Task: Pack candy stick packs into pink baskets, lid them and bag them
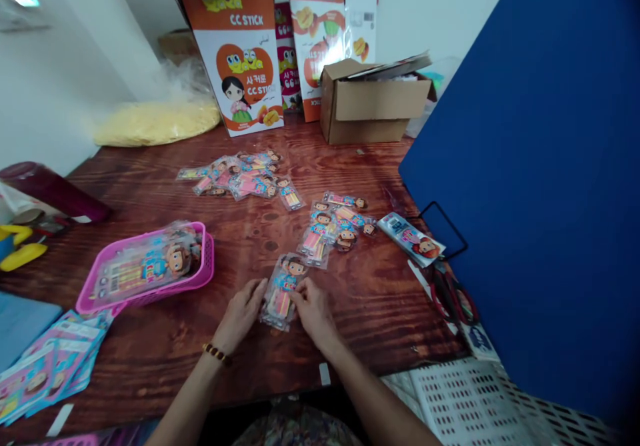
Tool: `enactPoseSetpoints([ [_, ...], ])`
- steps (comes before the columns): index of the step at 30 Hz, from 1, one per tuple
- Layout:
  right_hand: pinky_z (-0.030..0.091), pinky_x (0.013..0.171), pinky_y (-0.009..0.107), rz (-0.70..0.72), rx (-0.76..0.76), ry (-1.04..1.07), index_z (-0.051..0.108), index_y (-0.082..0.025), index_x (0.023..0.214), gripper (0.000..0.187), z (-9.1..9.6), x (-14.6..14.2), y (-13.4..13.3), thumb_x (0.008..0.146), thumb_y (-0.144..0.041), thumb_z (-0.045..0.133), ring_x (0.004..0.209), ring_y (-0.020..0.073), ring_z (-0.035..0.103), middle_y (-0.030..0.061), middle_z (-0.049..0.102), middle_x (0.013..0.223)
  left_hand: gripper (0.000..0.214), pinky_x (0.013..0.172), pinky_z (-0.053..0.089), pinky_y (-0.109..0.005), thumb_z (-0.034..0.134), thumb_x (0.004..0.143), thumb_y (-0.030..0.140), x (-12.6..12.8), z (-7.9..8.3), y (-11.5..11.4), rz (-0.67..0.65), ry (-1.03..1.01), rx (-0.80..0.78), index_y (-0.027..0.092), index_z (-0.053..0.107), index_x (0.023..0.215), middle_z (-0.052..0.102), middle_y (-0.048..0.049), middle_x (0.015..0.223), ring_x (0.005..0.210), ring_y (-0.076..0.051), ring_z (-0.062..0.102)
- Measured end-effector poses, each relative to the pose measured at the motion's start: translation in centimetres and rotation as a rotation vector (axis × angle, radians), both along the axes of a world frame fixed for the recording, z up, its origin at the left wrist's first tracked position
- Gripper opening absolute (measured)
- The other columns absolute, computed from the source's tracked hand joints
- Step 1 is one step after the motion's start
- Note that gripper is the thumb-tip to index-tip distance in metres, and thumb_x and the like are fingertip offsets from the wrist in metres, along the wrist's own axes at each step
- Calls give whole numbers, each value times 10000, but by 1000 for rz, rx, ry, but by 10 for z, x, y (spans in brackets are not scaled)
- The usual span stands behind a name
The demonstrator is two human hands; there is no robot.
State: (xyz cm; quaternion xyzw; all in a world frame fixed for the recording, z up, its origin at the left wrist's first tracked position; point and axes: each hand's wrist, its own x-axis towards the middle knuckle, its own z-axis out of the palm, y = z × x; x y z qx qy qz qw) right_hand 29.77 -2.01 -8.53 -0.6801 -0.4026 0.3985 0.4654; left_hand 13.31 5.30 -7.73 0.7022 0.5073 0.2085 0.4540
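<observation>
A small stack of clear candy stick packets [285, 286] lies on the table in front of me, each printed with a cartoon child and showing pink and yellow sticks. Along its left edge rests my left hand [243, 314], fingers together and pressed to the plastic. My right hand [314, 309] holds the right edge, its thumb and fingertips bent onto the top packet. Just beyond lies a loose group of similar packets [316, 238]. Farther back a larger scattered pile [245, 176] of them is spread out.
At left a pink basket [209, 269] holds more packets, near printed cards [55, 366] and a dark red bottle [55, 193]. Printed cartons [245, 79] and an open cardboard box [375, 109] stand behind. A blue panel [525, 166], a packet bundle [413, 238] and scissors [450, 299] are right.
</observation>
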Motion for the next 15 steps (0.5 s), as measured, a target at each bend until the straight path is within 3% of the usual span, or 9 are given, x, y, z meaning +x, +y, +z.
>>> enactPoseSetpoints([
  [3, 444, 575, 224, 188, -42, -432, 602, -213, 779, 152, 17, 16, 13, 885, -313, 558, 618, 141, 630, -9, 673, 703, 547, 774, 527, -365, 595, 804, 511, 5, -2, -5, -12, 32, 22, 173, 533, 1229, 710, -79, 976, 892, -258, 679],
  [5, 477, 683, 263, 213, -55, -750, 651, -224, 887, 237, 37, 44, 30, 959, -333, 453, 763, 178, 664, 29, 716, 821, 548, 826, 517, -392, 608, 790, 428, 7, -3, -8, -22, 58, 61, 176, 509, 1266, 694, -95, 1056, 956, -265, 665],
  [7, 466, 880, 345, 243, 33, -1043, 630, -226, 1129, 269, 57, 79, 57, 964, -242, 418, 1038, 220, 630, 86, 707, 1108, 488, 862, 505, -402, 581, 793, 397, 7, -2, -8, -16, 47, 86, 175, 534, 1226, 682, -104, 1095, 981, -261, 653],
  [8, 402, 998, 418, 304, 79, -1160, 596, -217, 1228, 351, 64, 95, 73, 918, -150, 445, 1200, 247, 549, 112, 647, 1264, 446, 856, 504, -397, 573, 792, 402, 6, -2, -7, -8, 39, 87, 174, 558, 1175, 683, -99, 1074, 960, -255, 652],
  [9, 316, 1075, 485, 409, 109, -1235, 544, -220, 1321, 464, 69, 109, 90, 880, -100, 466, 1315, 264, 450, 115, 563, 1392, 402, 833, 506, -388, 573, 785, 413, 4, -2, -5, 1, 33, 81, 174, 581, 1108, 687, -88, 1024, 917, -248, 652],
  [11, 206, 1119, 539, 644, 102, -1284, 515, -234, 1370, 570, 73, 130, 120, 826, -66, 514, 1379, 274, 363, 98, 522, 1441, 327, 768, 507, -365, 580, 760, 438, -3, 0, 0, 17, 32, 62, 179, 594, 960, 672, -55, 895, 821, -231, 637],
  [13, 193, 1114, 528, 796, 97, -1309, 567, -233, 1322, 529, 72, 142, 139, 811, -97, 572, 1320, 277, 416, 99, 592, 1349, 307, 720, 501, -347, 588, 742, 468, -12, 3, 5, 35, 15, 51, 190, 563, 871, 639, -29, 814, 765, -217, 613],
  [15, 228, 1083, 492, 836, 102, -1354, 645, -218, 1215, 406, 69, 149, 147, 812, -168, 633, 1212, 277, 480, 110, 641, 1227, 346, 701, 501, -332, 604, 733, 502, -19, 6, 8, 51, -47, 7, 196, 529, 877, 622, -14, 803, 746, -201, 601],
])
